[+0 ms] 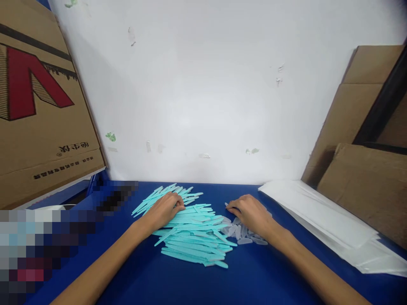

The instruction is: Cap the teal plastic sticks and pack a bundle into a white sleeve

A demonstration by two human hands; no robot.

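Against a white wall [203,84], a blue desk [248,275] holds teal strips [197,237] at lower centre, where the left hand [167,208] curls, grip unclear, while the right hand [252,212] apparently picks up, fingers pinching, a clear piece [226,204], seemingly needing a steady lift.

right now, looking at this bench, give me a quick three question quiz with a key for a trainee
1. True or false: the left hand is at the turquoise strips.
2. What things lie nearest the right hand?
3. Pick one. The table is: a) white, b) blue, c) red.

Key: 1. True. 2. Small translucent pieces. 3. b.
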